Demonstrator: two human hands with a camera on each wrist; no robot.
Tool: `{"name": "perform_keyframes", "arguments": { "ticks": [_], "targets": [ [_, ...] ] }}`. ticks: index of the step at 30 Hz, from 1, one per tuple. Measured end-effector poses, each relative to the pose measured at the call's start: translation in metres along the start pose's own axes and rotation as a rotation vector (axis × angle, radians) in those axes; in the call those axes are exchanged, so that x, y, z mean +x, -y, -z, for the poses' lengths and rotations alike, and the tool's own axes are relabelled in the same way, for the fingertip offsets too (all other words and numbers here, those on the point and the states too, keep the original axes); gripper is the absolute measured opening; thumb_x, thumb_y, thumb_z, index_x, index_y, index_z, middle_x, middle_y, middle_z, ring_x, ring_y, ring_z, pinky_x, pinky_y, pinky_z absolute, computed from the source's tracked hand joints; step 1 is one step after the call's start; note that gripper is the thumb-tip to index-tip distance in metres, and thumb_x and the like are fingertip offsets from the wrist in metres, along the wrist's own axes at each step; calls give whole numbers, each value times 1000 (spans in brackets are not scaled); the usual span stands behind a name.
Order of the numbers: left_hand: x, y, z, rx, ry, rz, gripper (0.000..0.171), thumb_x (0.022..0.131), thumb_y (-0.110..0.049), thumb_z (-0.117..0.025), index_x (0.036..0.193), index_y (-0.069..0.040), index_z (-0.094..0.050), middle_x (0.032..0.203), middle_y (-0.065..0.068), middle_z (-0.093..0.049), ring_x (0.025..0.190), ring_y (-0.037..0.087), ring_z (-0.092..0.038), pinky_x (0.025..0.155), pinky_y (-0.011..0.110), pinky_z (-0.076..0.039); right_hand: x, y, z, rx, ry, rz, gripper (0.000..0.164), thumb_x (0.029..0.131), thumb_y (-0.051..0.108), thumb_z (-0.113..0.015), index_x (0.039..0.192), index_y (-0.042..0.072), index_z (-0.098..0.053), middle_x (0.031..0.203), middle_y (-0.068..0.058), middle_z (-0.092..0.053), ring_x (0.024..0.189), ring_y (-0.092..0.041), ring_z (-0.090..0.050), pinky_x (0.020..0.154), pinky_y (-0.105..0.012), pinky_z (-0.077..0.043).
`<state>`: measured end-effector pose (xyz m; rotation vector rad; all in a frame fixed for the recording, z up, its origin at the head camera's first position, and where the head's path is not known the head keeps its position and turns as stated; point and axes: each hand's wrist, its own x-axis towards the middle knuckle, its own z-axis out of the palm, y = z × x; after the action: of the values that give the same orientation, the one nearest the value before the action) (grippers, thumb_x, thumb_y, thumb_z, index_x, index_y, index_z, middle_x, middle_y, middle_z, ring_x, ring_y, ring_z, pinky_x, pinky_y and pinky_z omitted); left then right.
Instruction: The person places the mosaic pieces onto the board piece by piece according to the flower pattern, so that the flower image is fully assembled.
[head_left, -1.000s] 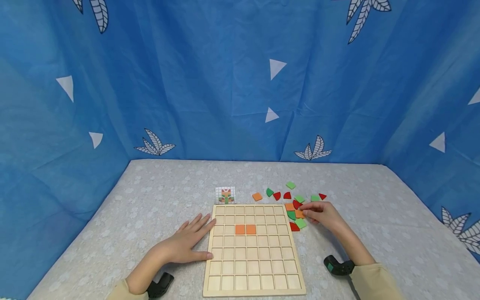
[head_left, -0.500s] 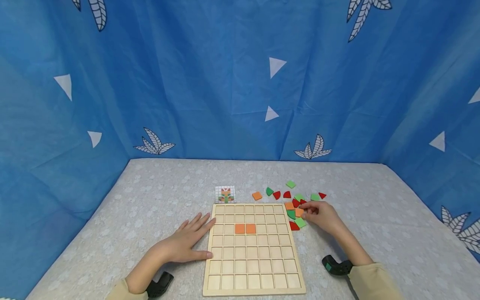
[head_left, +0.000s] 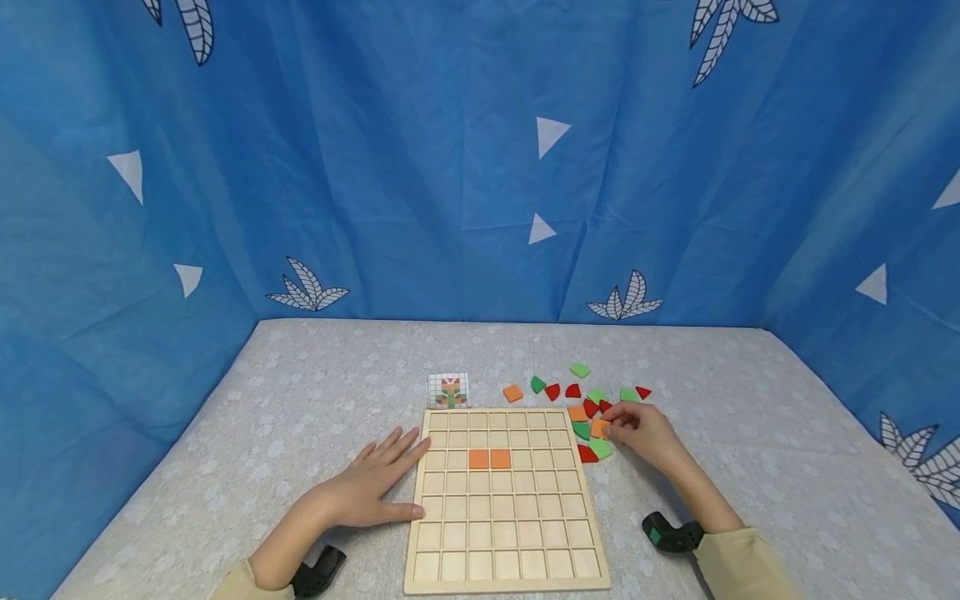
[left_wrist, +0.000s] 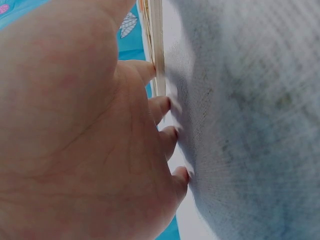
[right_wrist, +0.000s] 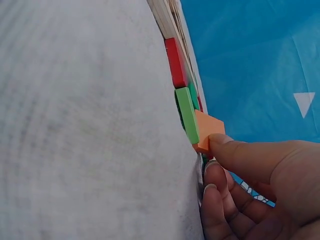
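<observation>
The left hand (head_left: 375,485) lies with fingers spread beside the wooden grid board (head_left: 504,507), its thumb and index fingertip touching the board's left edge. In the left wrist view the straight fingers (left_wrist: 167,140) reach down to the tablecloth. At the board's upper right, the right hand (head_left: 648,433) pinches an orange square tile (head_left: 598,427). The right wrist view shows that orange tile (right_wrist: 206,128) tilted up, thumb against its face. A light green tile (right_wrist: 187,115) and a red tile (right_wrist: 176,62) lie close by. Two orange squares (head_left: 489,459) sit side by side in the board's third row.
A pattern card (head_left: 448,391) lies behind the board. Several loose red, green and orange pieces, such as a red quarter-round (head_left: 573,391) and an orange tile (head_left: 512,392), are scattered behind and right of the board. A blue curtain (head_left: 412,167) hangs behind the table.
The right hand's orange tile has tilted up slightly at the same spot. A red piece near its fingertips has come more into sight. The left hand has stayed in place.
</observation>
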<state>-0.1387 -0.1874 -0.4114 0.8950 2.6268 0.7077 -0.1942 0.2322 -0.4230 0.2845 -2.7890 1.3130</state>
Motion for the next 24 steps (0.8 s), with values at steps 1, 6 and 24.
{"name": "perform_keyframes", "arguments": {
  "ticks": [1, 6, 24],
  "targets": [
    [0, 0, 0, 0, -3, 0, 86, 86, -55, -58, 150, -9, -23, 153, 17, -11, 138, 38, -4, 102, 63, -5, 0, 0, 0, 12, 1, -7, 6, 85, 1, -67, 90, -3, -65, 71, -3, -58, 63, -19, -50, 52, -25, -43],
    [0, 3, -2, 6, -10, 1, 86, 86, -55, -59, 150, -10, -23, 153, 17, -12, 138, 39, -5, 102, 64, -5, 0, 2, 0, 81, 19, -61, 7, 88, 2, -65, 90, -4, -64, 74, -5, -61, 65, -20, -55, 54, -27, -48],
    [1, 7, -4, 11, -1, 13, 88, 85, -59, -56, 151, -12, -21, 154, 12, -9, 139, 34, -2, 104, 61, -5, 0, 12, 4, 183, -14, -130, 13, 90, 2, -62, 97, -9, -66, 83, -9, -65, 70, -22, -63, 62, -28, -53]
  ]
}}
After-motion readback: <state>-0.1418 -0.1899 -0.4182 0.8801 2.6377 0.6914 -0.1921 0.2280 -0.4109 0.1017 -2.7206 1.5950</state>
